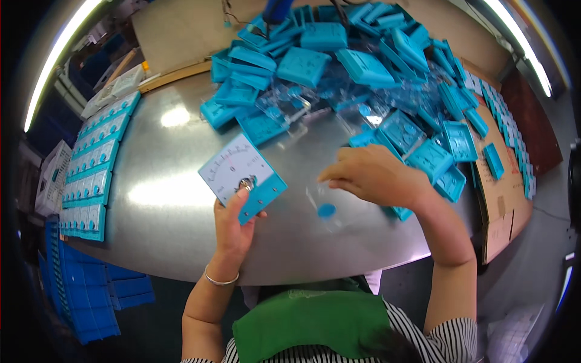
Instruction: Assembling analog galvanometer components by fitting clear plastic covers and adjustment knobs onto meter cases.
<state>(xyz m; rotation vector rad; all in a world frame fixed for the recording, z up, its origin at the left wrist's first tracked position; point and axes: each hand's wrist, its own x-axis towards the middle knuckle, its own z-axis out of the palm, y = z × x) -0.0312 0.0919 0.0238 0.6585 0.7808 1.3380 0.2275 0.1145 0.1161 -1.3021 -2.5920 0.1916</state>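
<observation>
In my left hand [235, 227] is a teal meter housing [266, 195] with a white scale plate [233, 166] on its front. My left thumb presses beside a small metal part [245, 184] at the plate's lower edge. To the right, my right hand [375, 175] is held over the metal table, its fingers curled together in a pinch. What lies between those fingertips, if anything, is hidden. Just below them is a clear plastic cover [327, 210] with a round blue spot; I cannot tell whether the fingers touch it.
A heap of teal housings [305, 65] and clear covers [393, 100] fills the table's far side. Rows of finished-looking meters [91, 187] line the left edge. A cardboard box [502, 199] stands at the right, with more meters beyond. Blue bins [91, 290] sit below left.
</observation>
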